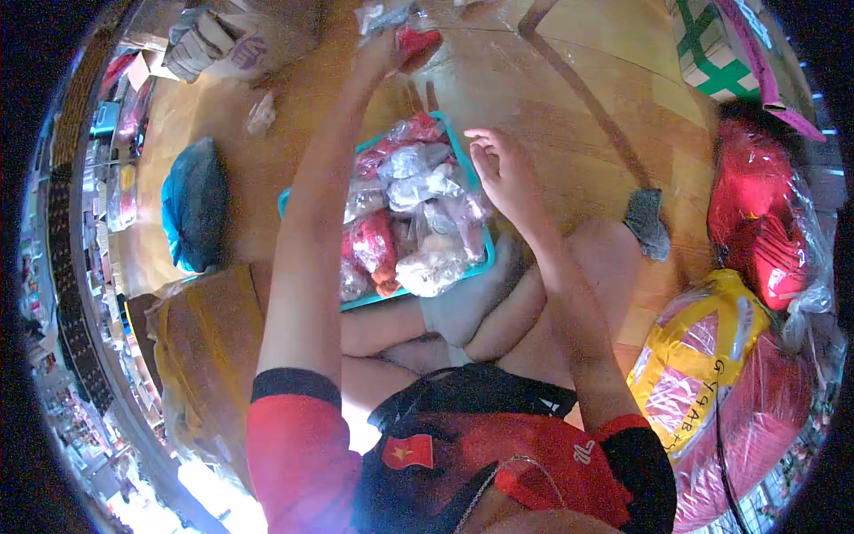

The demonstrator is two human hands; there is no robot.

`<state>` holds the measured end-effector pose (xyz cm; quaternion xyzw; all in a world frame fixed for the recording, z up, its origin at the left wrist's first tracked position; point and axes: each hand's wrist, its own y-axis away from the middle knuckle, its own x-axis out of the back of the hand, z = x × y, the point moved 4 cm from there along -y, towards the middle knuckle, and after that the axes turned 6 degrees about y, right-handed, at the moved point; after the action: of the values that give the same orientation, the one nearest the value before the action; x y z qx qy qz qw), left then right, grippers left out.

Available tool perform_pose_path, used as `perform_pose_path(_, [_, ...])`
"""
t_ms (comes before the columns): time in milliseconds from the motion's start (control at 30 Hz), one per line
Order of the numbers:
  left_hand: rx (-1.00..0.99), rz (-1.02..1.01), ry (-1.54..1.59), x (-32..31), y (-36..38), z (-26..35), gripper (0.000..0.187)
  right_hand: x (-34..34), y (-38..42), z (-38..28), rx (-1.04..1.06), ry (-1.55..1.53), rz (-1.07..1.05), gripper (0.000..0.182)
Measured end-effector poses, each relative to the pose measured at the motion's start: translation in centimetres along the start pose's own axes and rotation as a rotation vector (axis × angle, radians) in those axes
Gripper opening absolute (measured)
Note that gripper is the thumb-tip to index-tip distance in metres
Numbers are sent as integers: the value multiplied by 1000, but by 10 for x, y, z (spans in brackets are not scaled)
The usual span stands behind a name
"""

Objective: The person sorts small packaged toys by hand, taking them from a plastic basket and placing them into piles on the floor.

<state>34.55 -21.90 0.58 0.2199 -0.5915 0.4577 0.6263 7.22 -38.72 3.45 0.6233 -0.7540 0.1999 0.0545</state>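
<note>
My left hand (382,52) is stretched far forward to the top of the view, its fingers closed on a small red packet (416,46) with clear plastic around it; the fingertips are partly hidden. Held over the right rim of a turquoise basket (466,160), my right hand (503,173) has loosely curled fingers apart and nothing in them. The basket stands before my crossed legs and holds several plastic-wrapped bundles, among them a red bundle (374,245) and a white bundle (431,269). My left forearm hides the basket's left part.
A blue bag (194,205) and a brown cardboard box (209,351) lie on the left. To the right are a grey sock-like cloth (648,222), a yellow bag (698,360), a red plastic-wrapped bundle (756,187) and a green-taped box (716,53). Wooden floor (569,133) lies ahead.
</note>
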Motion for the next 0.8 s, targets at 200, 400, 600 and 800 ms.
perform_pose_path(200, [229,-160,-90,-34,-21,0,34,4,-1,4,-143,46,-87,17])
perform_pose_path(400, [260,-63,459,-91,-27,-99,34,-8,-1,16,-186,27,-119,19])
perform_pose_path(600, [-47,185,438,132,89,34,35,6,-3,-2,75,36,58,25])
perform_pose_path(800, [257,352,644,252,292,19,33,1,2,-52,-47,-12,-88,27])
